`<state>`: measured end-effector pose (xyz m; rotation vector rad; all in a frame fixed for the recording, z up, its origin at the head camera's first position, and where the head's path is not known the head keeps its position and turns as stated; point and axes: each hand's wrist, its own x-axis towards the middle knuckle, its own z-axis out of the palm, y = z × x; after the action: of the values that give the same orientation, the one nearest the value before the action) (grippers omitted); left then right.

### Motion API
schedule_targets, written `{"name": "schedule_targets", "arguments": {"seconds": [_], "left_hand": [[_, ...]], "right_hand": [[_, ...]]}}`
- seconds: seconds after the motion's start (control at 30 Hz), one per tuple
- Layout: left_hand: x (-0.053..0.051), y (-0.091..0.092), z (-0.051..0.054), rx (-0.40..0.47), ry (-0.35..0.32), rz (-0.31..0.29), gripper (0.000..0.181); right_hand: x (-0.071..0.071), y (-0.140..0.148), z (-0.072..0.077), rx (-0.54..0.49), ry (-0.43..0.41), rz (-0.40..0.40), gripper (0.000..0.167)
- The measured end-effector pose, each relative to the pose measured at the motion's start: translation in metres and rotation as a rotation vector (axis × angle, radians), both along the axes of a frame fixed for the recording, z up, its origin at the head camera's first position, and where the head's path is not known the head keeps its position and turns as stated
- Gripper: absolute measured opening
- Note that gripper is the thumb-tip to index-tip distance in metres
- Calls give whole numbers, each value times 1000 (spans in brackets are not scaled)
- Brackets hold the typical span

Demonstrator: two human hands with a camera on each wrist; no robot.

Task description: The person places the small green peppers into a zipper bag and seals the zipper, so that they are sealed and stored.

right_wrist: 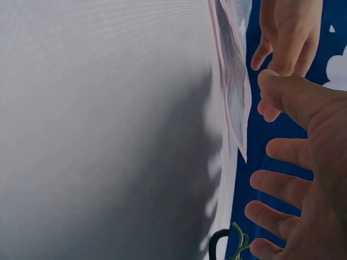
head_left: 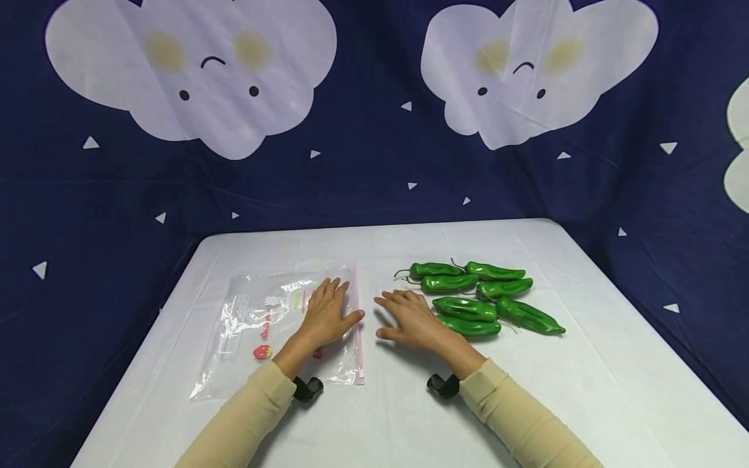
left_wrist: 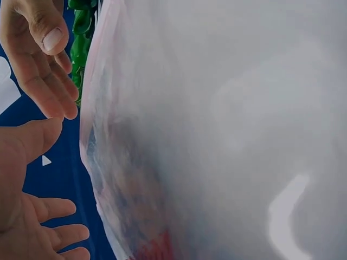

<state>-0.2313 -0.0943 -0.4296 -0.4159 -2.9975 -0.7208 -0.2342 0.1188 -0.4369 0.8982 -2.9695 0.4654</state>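
Observation:
A clear zip bag (head_left: 240, 370) with strawberry prints and a pink zip edge lies flat on the left of the table. Over its right part is my left hand (head_left: 329, 317), fingers spread and holding nothing; the left wrist view shows a gap between that hand (left_wrist: 27, 200) and the bag (left_wrist: 179, 108). Just right of the pink edge my right hand (head_left: 412, 320) hovers above the table with its fingers apart, also holding nothing. Several green peppers (head_left: 465, 309) lie in a group beyond and to the right of it. Part of one pepper is hidden behind the right hand.
A white cloth covers the table (head_left: 585, 403). Behind it hangs a dark blue curtain (head_left: 374, 130) with clouds and small triangles. A black strap device (head_left: 443, 386) sits on the right wrist, and another (head_left: 307, 390) on the left.

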Motion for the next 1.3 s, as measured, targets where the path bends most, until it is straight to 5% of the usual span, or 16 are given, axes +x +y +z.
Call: {"name": "schedule_targets", "arguments": {"seconds": [0.4, 1.3], "left_hand": [[-7, -2, -7, 78, -25, 23, 78], [-10, 3, -15, 97, -37, 41, 74]], "right_hand": [[0, -1, 0, -1, -2, 6, 70], [-5, -5, -4, 4, -3, 26, 70]]}}
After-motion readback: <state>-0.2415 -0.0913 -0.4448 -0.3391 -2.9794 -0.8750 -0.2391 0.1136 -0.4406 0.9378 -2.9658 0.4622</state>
